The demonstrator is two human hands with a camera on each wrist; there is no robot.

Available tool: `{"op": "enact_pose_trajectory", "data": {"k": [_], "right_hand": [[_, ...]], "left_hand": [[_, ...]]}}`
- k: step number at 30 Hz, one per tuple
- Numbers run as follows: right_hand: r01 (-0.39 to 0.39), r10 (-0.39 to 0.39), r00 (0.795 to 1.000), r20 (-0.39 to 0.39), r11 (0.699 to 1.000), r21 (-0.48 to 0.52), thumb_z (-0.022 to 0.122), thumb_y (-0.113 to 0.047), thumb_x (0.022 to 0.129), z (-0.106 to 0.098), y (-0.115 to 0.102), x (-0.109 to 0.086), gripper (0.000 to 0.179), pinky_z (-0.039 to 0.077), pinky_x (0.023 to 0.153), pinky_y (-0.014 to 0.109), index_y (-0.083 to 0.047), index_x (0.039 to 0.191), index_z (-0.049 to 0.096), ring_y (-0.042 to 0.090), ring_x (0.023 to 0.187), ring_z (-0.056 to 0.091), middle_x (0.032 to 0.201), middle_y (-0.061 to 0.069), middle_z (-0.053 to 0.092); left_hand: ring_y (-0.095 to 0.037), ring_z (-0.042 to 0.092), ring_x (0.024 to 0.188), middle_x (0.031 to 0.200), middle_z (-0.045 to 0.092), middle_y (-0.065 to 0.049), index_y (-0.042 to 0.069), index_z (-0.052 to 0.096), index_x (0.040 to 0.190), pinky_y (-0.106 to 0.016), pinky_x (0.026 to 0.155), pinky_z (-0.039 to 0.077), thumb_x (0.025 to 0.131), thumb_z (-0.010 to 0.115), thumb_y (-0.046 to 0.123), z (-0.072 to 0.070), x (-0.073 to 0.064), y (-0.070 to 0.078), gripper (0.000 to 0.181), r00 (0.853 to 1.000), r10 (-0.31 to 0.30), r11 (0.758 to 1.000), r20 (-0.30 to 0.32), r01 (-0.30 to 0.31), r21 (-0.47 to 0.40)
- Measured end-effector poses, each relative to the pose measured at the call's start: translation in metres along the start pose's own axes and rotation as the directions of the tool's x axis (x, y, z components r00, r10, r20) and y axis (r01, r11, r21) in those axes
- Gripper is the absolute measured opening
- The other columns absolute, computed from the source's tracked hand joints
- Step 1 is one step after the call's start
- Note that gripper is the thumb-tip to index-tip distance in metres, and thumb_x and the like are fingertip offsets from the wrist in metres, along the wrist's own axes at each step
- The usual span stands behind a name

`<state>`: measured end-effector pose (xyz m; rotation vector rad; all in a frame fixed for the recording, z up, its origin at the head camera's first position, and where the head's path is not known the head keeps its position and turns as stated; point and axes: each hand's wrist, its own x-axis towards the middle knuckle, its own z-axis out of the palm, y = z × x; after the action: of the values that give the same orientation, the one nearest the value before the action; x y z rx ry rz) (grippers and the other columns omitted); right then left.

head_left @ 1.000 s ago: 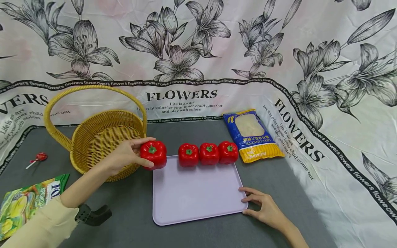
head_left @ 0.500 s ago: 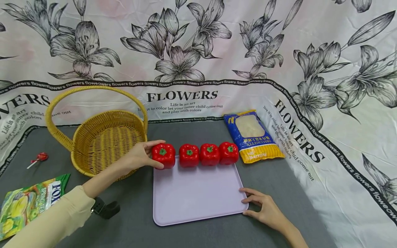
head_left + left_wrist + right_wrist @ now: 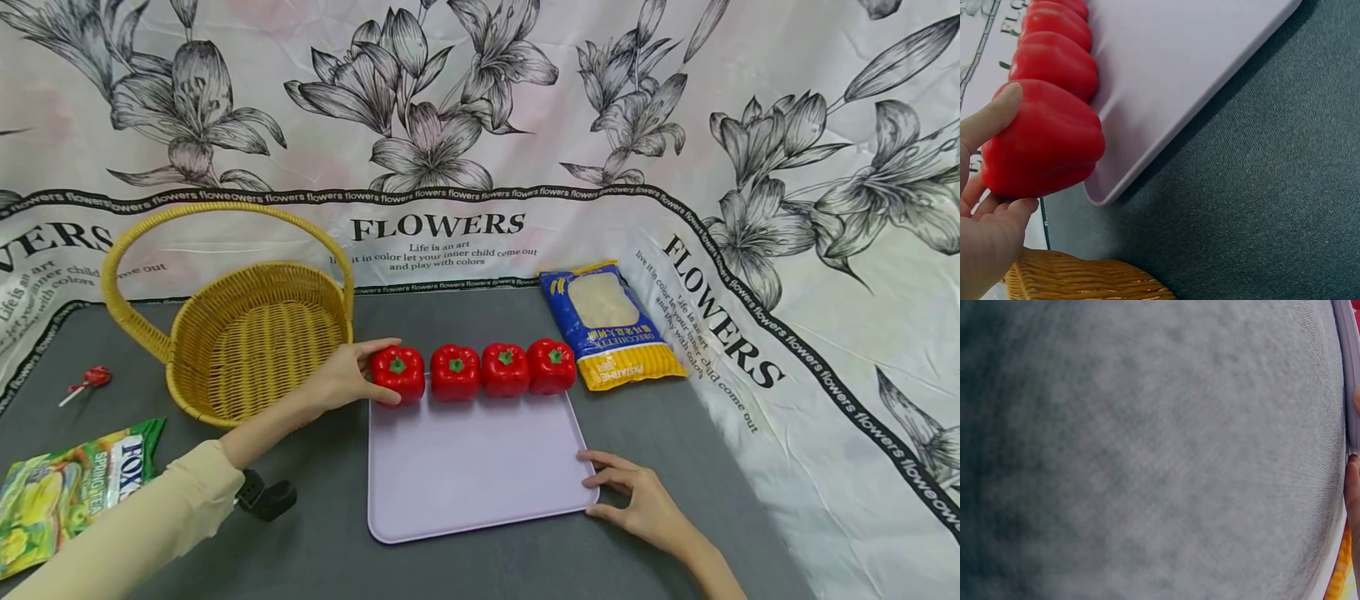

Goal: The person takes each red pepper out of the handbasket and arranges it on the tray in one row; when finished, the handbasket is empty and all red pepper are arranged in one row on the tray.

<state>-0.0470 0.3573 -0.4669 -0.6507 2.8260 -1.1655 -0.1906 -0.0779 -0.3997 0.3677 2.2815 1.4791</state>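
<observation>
My left hand [image 3: 341, 379] holds a red bell pepper [image 3: 397, 374] with a green stem, at the back left corner of a pale lilac tray [image 3: 480, 467]. In the left wrist view, the thumb lies on one side of this pepper [image 3: 1047, 144] and the fingers on the other. To its right, three similar peppers [image 3: 455, 372] stand in a row along the tray's back edge. My right hand [image 3: 641, 504] grips the tray's front right corner, fingers on the side rim and thumb by the corner. Only its fingertips [image 3: 1352, 481] show in the right wrist view.
A yellow wicker basket [image 3: 180, 379] with a tall handle stands left of the tray. A blue and yellow pasta bag [image 3: 611, 325] lies at the back right. A red lollipop [image 3: 96, 377] and a green packet [image 3: 67, 492] lie at the left on the dark grey table [image 3: 322, 517].
My left hand has moved right with the pepper, from beside the basket to the tray's back left corner, and has stayed there in the last half second. The right hand has not moved.
</observation>
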Motion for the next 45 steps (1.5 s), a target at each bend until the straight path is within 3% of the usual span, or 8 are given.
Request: {"op": "enact_pose_trajectory", "data": {"k": [4, 10, 22, 28, 33, 40, 45], "right_hand": [[0.021, -0.021, 1.0, -0.004, 1.0, 0.009, 0.084, -0.023, 0.073, 0.0, 0.001, 0.001, 0.027, 0.037, 0.094, 0.007, -0.02, 0.098, 0.074, 0.021, 0.113, 0.059, 0.127, 0.003, 0.061], [-0.021, 0.021, 1.0, 0.008, 1.0, 0.009, 0.085, -0.024, 0.073, 0.0, 0.0, 0.002, 0.028, 0.038, 0.095, 0.008, -0.022, 0.098, 0.074, 0.018, 0.116, 0.057, 0.128, -0.001, 0.06], [0.028, -0.028, 1.0, -0.01, 1.0, 0.005, 0.086, -0.018, 0.07, 0.0, -0.002, 0.0, 0.03, 0.036, 0.095, 0.007, -0.018, 0.098, 0.074, 0.03, 0.113, 0.059, 0.127, 0.007, 0.062], [0.018, -0.018, 1.0, -0.001, 1.0, 0.005, 0.085, -0.02, 0.072, 0.001, -0.001, -0.002, 0.029, 0.037, 0.095, 0.007, -0.019, 0.098, 0.074, 0.025, 0.114, 0.058, 0.128, 0.004, 0.061], [0.008, -0.008, 1.0, 0.0, 1.0, 0.018, 0.084, -0.021, 0.073, 0.0, 0.001, -0.003, 0.027, 0.036, 0.096, 0.007, -0.02, 0.099, 0.074, 0.022, 0.117, 0.057, 0.128, 0.004, 0.061], [-0.002, 0.002, 1.0, -0.001, 1.0, 0.021, 0.085, -0.021, 0.072, -0.001, -0.002, -0.002, 0.028, 0.036, 0.096, 0.007, -0.02, 0.098, 0.074, 0.023, 0.117, 0.057, 0.128, 0.003, 0.061], [0.019, -0.019, 1.0, 0.005, 1.0, 0.021, 0.083, -0.023, 0.074, -0.002, -0.003, 0.0, 0.027, 0.036, 0.096, 0.008, -0.018, 0.099, 0.074, 0.027, 0.115, 0.058, 0.128, 0.007, 0.061]], "left_hand": [[-0.035, 0.05, 0.122, 0.137, 0.049, -0.021, 0.002, 0.041, 0.144, -0.044, 0.098, 0.046, 0.077, 0.081, 0.012, 0.001, 0.001, -0.002, 0.078, 1.0, 0.023, 1.0, 0.01, -0.023, 0.014], [-0.036, 0.05, 0.122, 0.136, 0.048, -0.023, 0.001, 0.039, 0.144, -0.045, 0.098, 0.046, 0.079, 0.079, 0.011, 0.004, 0.003, -0.005, 0.077, 0.998, 0.054, 0.998, 0.034, -0.055, 0.015], [-0.038, 0.047, 0.124, 0.135, 0.047, -0.024, 0.0, 0.036, 0.144, -0.049, 0.099, 0.044, 0.078, 0.079, 0.012, 0.009, 0.002, -0.008, 0.08, 0.998, 0.057, 0.998, 0.018, -0.057, 0.024], [-0.039, 0.045, 0.126, 0.137, 0.046, -0.025, 0.0, 0.034, 0.146, -0.05, 0.101, 0.042, 0.075, 0.081, 0.011, 0.01, 0.003, -0.009, 0.085, 0.998, 0.051, 0.997, 0.022, -0.052, 0.06], [-0.041, 0.044, 0.127, 0.139, 0.043, -0.026, -0.002, 0.031, 0.147, -0.05, 0.101, 0.041, 0.075, 0.081, 0.01, 0.009, 0.003, -0.007, 0.089, 0.997, 0.068, 0.993, 0.039, -0.072, 0.099], [-0.041, 0.036, 0.134, 0.148, 0.033, -0.025, -0.003, 0.027, 0.148, -0.048, 0.104, 0.037, 0.077, 0.079, 0.007, 0.006, 0.003, -0.005, 0.088, 0.994, 0.082, 0.995, 0.066, -0.085, 0.045], [-0.041, 0.034, 0.135, 0.146, 0.036, -0.027, -0.007, 0.033, 0.145, -0.049, 0.106, 0.033, 0.078, 0.079, 0.007, -0.004, 0.002, -0.001, 0.082, 0.989, 0.134, 0.986, 0.07, -0.14, 0.09]]}}
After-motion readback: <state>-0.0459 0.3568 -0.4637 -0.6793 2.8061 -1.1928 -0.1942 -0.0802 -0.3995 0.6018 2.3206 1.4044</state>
